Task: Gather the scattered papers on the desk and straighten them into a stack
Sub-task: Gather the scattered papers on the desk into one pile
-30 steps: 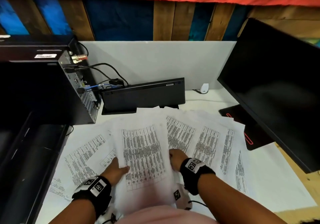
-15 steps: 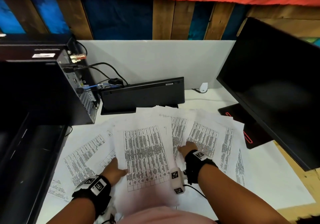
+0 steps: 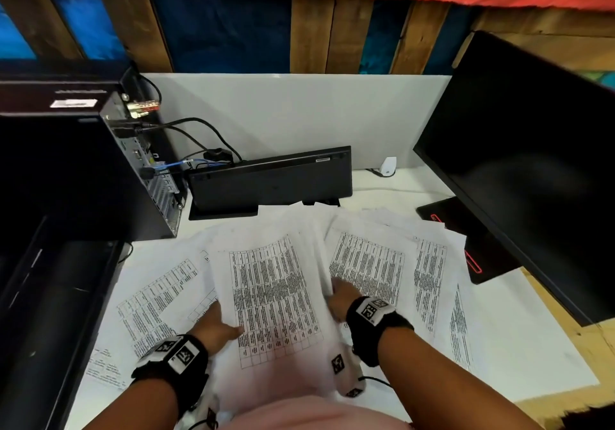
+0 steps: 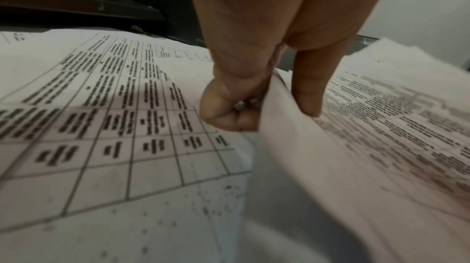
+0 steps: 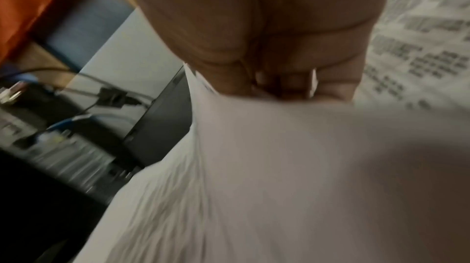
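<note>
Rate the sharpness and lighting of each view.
Head view: sharp, wide-angle bending, pink tint on the gathered papers. Left wrist view: left hand fairly sharp, sheets at right smeared. Right wrist view: heavy motion blur, right hand and print soft, dim.

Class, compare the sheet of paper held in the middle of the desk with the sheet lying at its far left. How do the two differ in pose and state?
The middle sheet is gripped at both side edges, by the left hand and the right hand; the left sheet is touched by neither. The middle sheet runs roughly straight away from the person, while the left sheet lies at a slant. The middle sheet overlaps its neighbours; the left sheet is partly covered. Both carry printed tables.
</note>
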`<state>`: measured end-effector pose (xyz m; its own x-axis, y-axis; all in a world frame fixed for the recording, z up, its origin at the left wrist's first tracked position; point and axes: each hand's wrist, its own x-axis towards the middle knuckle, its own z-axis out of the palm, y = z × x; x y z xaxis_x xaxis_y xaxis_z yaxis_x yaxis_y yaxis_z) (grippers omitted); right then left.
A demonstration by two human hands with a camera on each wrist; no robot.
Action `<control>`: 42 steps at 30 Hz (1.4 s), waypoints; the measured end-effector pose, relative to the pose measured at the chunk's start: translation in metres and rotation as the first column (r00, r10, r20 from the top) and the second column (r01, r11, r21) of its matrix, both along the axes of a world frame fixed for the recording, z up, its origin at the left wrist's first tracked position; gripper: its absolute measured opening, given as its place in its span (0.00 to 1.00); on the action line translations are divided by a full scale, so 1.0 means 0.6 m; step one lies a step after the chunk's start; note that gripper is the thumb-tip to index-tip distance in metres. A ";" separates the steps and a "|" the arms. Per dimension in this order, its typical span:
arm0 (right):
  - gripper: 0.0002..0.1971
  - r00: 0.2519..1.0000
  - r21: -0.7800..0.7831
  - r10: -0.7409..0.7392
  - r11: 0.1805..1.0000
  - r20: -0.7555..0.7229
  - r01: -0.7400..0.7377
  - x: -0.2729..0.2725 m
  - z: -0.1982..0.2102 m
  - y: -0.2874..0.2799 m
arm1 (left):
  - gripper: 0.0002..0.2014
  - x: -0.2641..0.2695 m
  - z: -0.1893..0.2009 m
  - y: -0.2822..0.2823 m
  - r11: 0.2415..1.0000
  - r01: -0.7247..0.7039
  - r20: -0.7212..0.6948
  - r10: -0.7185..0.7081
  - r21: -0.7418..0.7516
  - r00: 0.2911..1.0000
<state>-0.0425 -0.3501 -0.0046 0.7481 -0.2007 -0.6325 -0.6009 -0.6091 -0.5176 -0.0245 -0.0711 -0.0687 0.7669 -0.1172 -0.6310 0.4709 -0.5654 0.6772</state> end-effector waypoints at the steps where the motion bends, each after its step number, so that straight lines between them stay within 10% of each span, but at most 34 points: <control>1: 0.14 0.980 0.014 -0.192 0.981 0.055 0.192 -0.002 0.004 -0.022 | 0.47 -0.001 0.004 -0.003 1.000 0.007 -0.015 -0.007 0.015 1.000; 5: 0.45 0.803 -0.476 -0.589 0.681 0.095 0.556 -0.035 0.031 -0.130 | 0.49 -0.001 -0.003 -0.001 1.000 0.011 -0.036 -0.011 -0.001 0.999; 8: 0.56 0.759 -0.370 -0.651 0.700 0.021 0.611 -0.053 0.030 -0.158 | 0.51 0.001 -0.008 0.003 0.999 -0.024 -0.030 0.024 -0.025 0.999; 13: 0.35 0.799 0.015 -0.601 0.799 0.003 0.601 -0.038 0.042 -0.136 | 0.56 0.003 -0.009 0.007 0.999 0.007 -0.021 -0.008 -0.051 1.000; 19: 0.06 0.751 -0.173 -0.461 0.787 0.472 0.592 -0.029 0.124 -0.146 | 0.53 0.001 -0.015 0.012 0.996 -0.034 -0.053 0.030 -0.087 0.998; 24: 0.06 0.505 -0.053 -0.323 0.801 0.800 0.596 -0.013 0.279 -0.150 | 0.60 0.022 -0.105 0.044 0.997 0.001 -0.042 -0.005 -0.079 0.999; 27: 0.10 0.410 0.183 -0.398 0.862 0.820 0.472 -0.005 0.320 -0.128 | 0.56 0.011 -0.042 0.022 0.998 0.029 -0.026 -0.030 -0.052 0.999; 31: 0.14 0.683 0.131 -0.374 0.915 0.627 0.381 0.009 0.246 -0.064 | 0.40 -0.009 0.023 -0.006 0.998 -0.031 -0.024 0.030 -0.055 0.999; 35: 0.28 0.912 -0.017 -0.224 0.969 0.345 0.245 0.010 0.105 -0.004 | 0.46 -0.029 0.085 -0.031 0.939 -0.235 -0.140 0.205 -0.251 0.969; 39: 0.33 0.998 -0.026 0.001 1.000 0.069 0.001 0.011 0.026 0.022 | 0.36 -0.028 0.075 -0.025 0.959 -0.174 -0.120 0.150 -0.225 0.981; 42: 0.26 0.979 -0.032 -0.158 0.986 0.128 0.163 0.011 0.010 -0.011 | 0.33 -0.020 0.052 -0.010 1.000 0.001 -0.018 -0.002 -0.015 1.000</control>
